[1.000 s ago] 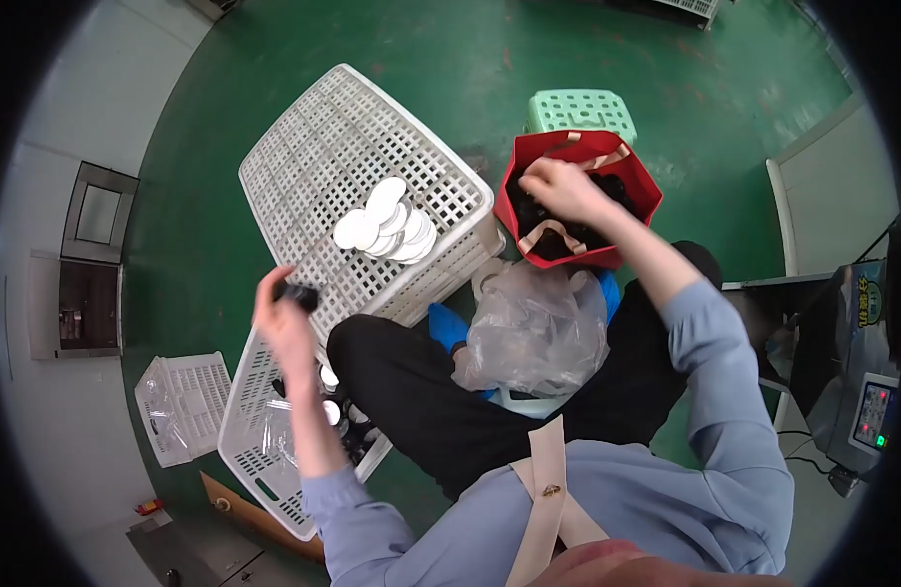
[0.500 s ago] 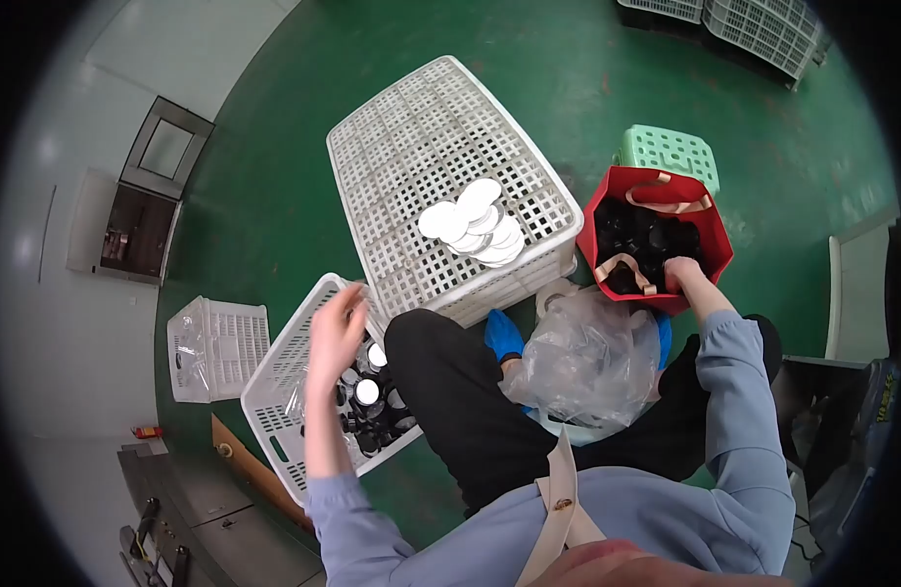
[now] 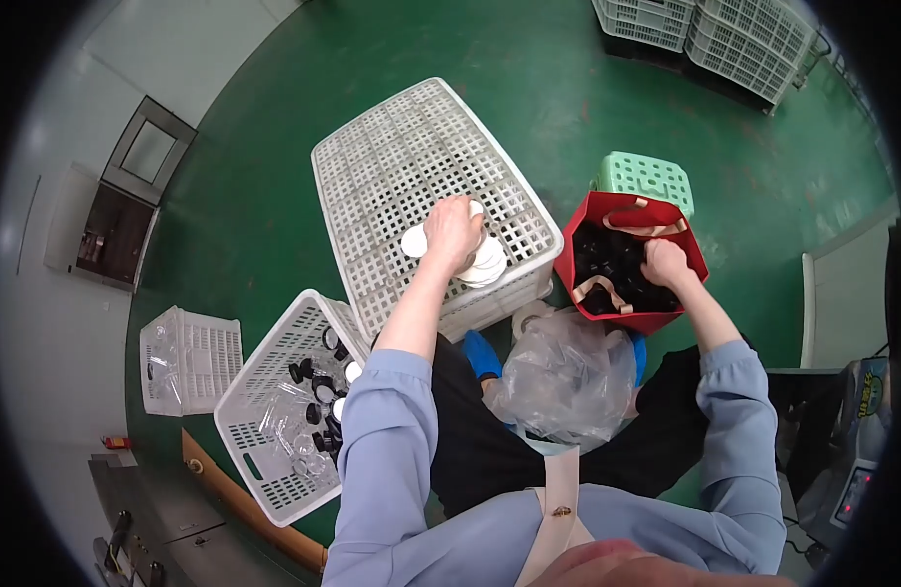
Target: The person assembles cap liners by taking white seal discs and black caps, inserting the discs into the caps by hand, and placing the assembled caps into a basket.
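Note:
My left hand (image 3: 453, 233) reaches down onto a loose pile of white round discs (image 3: 486, 262), its fingers curled in on a disc and covering part of the pile. The discs lie on an upturned white plastic crate (image 3: 387, 147). Inside a red bag (image 3: 565, 262) with beige handles, my right hand (image 3: 666, 262) is closed among many black caps (image 3: 607, 254); its fingertips are partly hidden, with black caps against them. To the left, a tilted white basket (image 3: 237, 416) holds clear jars with black caps (image 3: 323, 391), some with white tops.
A clear plastic bag (image 3: 568, 382) sits between my knees. Behind the red bag is a green basket (image 3: 646, 180). Stacked crates (image 3: 739, 49) stand at the far right, and another white crate (image 3: 210, 360) at the left. A machine with a red display (image 3: 852, 494) is on my right.
My left hand has moved from above the jar basket to the white discs. The right hand stays in the red bag, now a little higher among the caps. The view has shifted slightly.

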A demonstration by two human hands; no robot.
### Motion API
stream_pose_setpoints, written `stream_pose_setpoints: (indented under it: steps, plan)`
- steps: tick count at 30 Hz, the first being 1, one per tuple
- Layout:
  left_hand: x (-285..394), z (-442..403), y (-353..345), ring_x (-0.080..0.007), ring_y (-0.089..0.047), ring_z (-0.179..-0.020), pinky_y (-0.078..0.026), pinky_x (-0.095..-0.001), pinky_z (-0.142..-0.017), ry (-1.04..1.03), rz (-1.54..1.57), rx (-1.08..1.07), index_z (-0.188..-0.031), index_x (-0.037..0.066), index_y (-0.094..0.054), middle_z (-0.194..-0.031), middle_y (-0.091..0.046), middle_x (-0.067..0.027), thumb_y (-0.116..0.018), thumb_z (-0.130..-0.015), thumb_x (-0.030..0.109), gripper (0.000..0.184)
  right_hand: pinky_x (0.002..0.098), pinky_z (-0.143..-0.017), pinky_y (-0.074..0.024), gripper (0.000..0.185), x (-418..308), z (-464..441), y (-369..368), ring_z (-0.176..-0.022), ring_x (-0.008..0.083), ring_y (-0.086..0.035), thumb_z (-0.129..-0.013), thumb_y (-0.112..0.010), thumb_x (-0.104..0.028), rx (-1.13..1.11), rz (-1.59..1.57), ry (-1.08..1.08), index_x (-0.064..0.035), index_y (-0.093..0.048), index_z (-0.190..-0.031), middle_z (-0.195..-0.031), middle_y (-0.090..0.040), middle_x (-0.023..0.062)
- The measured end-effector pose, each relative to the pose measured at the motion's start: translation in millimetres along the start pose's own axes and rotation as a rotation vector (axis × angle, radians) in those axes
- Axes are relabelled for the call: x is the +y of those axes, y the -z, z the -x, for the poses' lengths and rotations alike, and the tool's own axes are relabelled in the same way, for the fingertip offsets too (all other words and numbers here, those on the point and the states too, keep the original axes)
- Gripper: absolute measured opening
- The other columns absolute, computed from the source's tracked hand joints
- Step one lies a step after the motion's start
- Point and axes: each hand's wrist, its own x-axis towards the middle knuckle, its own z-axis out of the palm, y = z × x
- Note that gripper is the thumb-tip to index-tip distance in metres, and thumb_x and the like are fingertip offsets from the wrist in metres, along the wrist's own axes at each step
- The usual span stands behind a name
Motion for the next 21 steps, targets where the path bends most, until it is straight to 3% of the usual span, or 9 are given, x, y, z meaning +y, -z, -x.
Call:
stream_pose_setpoints:
  steps: [1, 4, 6, 9, 13, 16, 17, 21]
  plan:
    - [-2.1, 0.0, -0.2, -0.0384, -0.067, -0.1, -0.053, -0.0494, -0.089, -0.011, -0.021, -0.026, -0.102, 0.002, -0.071, -0.101, -0.071, -0.0207, -0.065, -0.088, 0.026, 0.028, 0.0444, -0.075, -0.0593, 0.027, -0.1, 3.1, 11.1, -0.083, 0.0317, -0.073, -0.085, -0.07, -0.023, 0.032, -0.099, 0.038, 0.0005, -0.067, -0.098, -0.091, -0.071, 0.0195]
    - [-2.0, -4.3, 2.1, -0.0377, -0.069, -0.089, -0.055, -0.0478, -0.081, 0.009, -0.088, 0.007, -0.094, 0.001, -0.07, -0.091, -0.071, -0.0186, -0.062, -0.091, 0.018, 0.018, 0.0373, -0.065, -0.0588, 0.024, -27.1, 49.8, 72.2, -0.07, 0.0236, -0.072, -0.089, -0.067, -0.018, -0.036, -0.695, 0.11, 0.002, -0.064, -0.102, -0.081, -0.068, 0.0134]
    - [-4.2, -7.2, 5.4, -0.0374, -0.069, -0.084, -0.055, -0.0473, -0.078, 0.002, -0.088, 0.163, -0.092, 0.002, -0.069, -0.088, -0.071, -0.0176, -0.061, -0.093, 0.016, 0.017, 0.0262, -0.059, -0.055, 0.014, -41.4, 66.1, 73.9, -0.066, 0.0118, -0.068, -0.093, -0.06, -0.01, -0.145, -1.105, 0.128, 0.0006, -0.06, -0.103, -0.078, -0.065, 0.0061]
    - [-16.8, -8.0, 15.3, -0.0369, -0.07, -0.079, -0.055, -0.048, -0.072, -0.046, -0.085, 0.508, -0.091, 0.007, -0.069, -0.085, -0.071, -0.0167, -0.058, -0.098, 0.022, 0.02, 0.024, -0.06, -0.0559, 0.021, -71.2, 84.3, 76.8, -0.065, 0.0095, -0.067, -0.097, -0.059, -0.014, -0.208, -1.335, 0.081, 0.0003, -0.059, -0.113, -0.083, -0.067, 0.005]
    - [-27.4, -3.7, 24.6, -0.0332, -0.07, -0.076, -0.055, -0.0449, -0.069, 0.09, -0.151, 0.541, -0.091, 0.006, -0.069, -0.083, -0.071, -0.0145, -0.062, -0.096, 0.02, 0.016, 0.0238, -0.062, -0.0569, 0.026, -96.2, 73.4, 56.3, -0.068, 0.009, -0.066, -0.1, -0.058, -0.02, -0.259, -1.503, 0.125, 0.0006, -0.059, -0.116, -0.091, -0.067, 0.0055]
    - [-12.4, 6.9, 37.4, -0.0297, -0.07, -0.072, -0.054, -0.0408, -0.067, 0.14, 0.211, 0.582, -0.093, 0.005, -0.07, -0.084, -0.071, -0.0161, -0.062, -0.097, 0.021, 0.018, 0.0241, -0.063, -0.0577, 0.032, -101.3, 67.6, 53.4, -0.07, 0.0099, -0.066, -0.102, -0.058, -0.025, -0.277, -1.543, 0.142, 0.0014, -0.058, -0.12, -0.096, -0.066, 0.0064]
    - [-0.5, 15.9, 40.2, -0.0188, -0.066, -0.067, -0.051, -0.0337, -0.064, 0.162, 0.452, 0.522, -0.094, 0.004, -0.071, -0.082, -0.072, -0.0108, -0.062, -0.098, 0.02, 0.019, 0.0242, -0.064, -0.058, 0.034, -102.4, 67.1, 53.3, -0.071, 0.0103, -0.066, -0.102, -0.058, -0.026, -0.283, -1.554, 0.146, 0.0016, -0.057, -0.121, -0.097, -0.066, 0.0068]
    - [47.5, 63.3, 6.5, -0.0072, -0.059, -0.071, -0.048, -0.0263, -0.064, 0.182, 0.968, 0.27, -0.094, 0.002, -0.071, -0.079, -0.068, -0.001, -0.066, -0.098, 0.016, 0.016, 0.025, -0.065, -0.0589, 0.045, -109.6, 66.8, 57.0, -0.075, 0.0119, -0.067, -0.105, -0.053, -0.036, -0.324, -1.548, 0.185, 0.0026, -0.054, -0.128, -0.101, -0.064, 0.0081]
